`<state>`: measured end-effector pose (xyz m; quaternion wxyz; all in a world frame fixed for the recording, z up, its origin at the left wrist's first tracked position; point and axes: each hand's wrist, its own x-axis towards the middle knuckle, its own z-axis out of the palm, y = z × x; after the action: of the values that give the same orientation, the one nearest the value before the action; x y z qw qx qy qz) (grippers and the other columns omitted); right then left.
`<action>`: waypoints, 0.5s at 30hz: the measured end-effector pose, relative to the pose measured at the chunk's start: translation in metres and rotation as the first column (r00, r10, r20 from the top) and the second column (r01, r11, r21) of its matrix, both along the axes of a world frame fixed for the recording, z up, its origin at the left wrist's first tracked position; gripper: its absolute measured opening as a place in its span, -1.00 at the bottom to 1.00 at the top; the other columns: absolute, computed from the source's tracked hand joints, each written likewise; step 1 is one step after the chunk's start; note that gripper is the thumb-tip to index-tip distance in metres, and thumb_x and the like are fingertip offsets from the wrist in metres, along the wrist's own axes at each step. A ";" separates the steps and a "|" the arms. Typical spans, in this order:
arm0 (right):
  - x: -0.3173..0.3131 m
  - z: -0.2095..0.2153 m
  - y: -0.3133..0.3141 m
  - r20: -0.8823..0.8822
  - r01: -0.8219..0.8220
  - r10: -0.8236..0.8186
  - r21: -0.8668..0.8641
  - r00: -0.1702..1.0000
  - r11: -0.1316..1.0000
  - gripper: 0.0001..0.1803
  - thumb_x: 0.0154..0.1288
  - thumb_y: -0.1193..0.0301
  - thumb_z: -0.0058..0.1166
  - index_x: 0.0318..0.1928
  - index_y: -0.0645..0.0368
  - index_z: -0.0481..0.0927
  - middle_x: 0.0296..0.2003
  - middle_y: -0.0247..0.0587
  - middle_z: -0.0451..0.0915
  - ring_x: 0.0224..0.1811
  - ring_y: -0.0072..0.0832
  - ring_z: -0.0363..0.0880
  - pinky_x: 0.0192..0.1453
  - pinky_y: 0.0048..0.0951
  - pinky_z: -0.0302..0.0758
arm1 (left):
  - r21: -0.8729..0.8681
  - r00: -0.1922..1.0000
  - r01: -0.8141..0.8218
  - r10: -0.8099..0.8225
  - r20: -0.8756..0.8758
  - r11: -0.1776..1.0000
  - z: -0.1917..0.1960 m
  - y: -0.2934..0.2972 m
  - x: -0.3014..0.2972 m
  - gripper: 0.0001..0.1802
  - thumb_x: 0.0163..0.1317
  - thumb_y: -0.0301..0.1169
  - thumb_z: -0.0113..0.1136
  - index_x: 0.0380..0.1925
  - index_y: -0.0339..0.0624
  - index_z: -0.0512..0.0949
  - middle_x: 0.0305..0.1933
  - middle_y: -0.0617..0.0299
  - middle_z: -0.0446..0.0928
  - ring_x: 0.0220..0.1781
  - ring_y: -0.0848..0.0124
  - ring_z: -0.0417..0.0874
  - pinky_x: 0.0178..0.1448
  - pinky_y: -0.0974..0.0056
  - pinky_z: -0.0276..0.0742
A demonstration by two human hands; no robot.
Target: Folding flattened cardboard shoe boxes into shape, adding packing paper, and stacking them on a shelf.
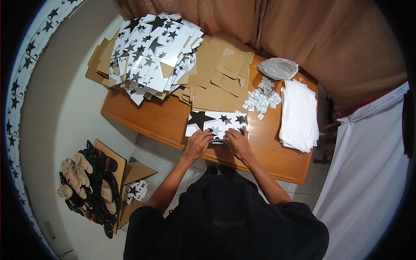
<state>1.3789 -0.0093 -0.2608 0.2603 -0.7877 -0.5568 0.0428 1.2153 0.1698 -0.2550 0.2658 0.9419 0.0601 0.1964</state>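
A white box (219, 118) printed with black and grey stars lies at the table's front edge, its long side toward me. My left hand (199, 143) is on its near left part, fingers bent over the near edge. My right hand (238, 142) grips the near right part the same way, its thumb side facing the left hand. Between the hands a dark strip shows along the near edge; whether it is a gap or something inside I cannot tell. The fingertips are partly hidden.
Star-printed card sheets (149, 54) are heaped at the far left, beside brown cardboard pieces (214, 97). Small clear packets (262, 100), a plastic bag (277, 68) and white paper sheets (299, 115) lie on the wooden table (143, 118). Shoes (89, 182) crowd a board at lower left.
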 end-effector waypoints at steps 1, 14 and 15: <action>-0.002 -0.004 0.000 0.001 0.000 0.000 0.001 1.000 1.000 -0.75 0.29 0.41 0.23 -0.02 0.03 0.61 0.07 -0.36 0.62 0.25 -0.35 0.53 0.50 0.31 0.03 | 0.001 1.000 0.000 0.000 0.001 1.000 -0.004 0.000 -0.001 -0.72 0.17 -0.59 0.31 -0.08 -0.24 0.66 0.03 0.11 0.63 0.27 0.14 0.61 0.39 -0.03 0.44; -0.010 -0.038 -0.008 0.044 -0.057 0.054 0.076 0.998 0.995 -0.68 0.14 0.53 0.19 -0.05 0.06 0.64 0.08 -0.27 0.61 0.34 -0.24 0.46 0.47 0.05 0.22 | 0.010 0.999 -0.007 0.007 -0.047 1.000 -0.032 -0.006 -0.005 -0.68 0.13 -0.65 0.26 -0.10 -0.18 0.69 -0.02 0.13 0.63 0.30 0.14 0.59 0.44 -0.09 0.41; -0.010 -0.041 -0.009 0.046 -0.059 0.055 0.085 0.997 0.995 -0.68 0.14 0.54 0.19 -0.05 0.06 0.64 0.08 -0.26 0.61 0.34 -0.24 0.46 0.48 0.05 0.22 | 0.014 0.999 -0.009 0.009 -0.043 1.000 -0.031 -0.007 -0.005 -0.68 0.11 -0.66 0.25 -0.12 -0.18 0.71 -0.03 0.14 0.63 0.30 0.16 0.59 0.44 -0.09 0.41</action>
<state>1.3687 -0.0184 -0.3016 0.2807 -0.7602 -0.5859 0.0089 1.2099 0.1630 -0.2864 0.2572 0.9474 0.0687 0.1778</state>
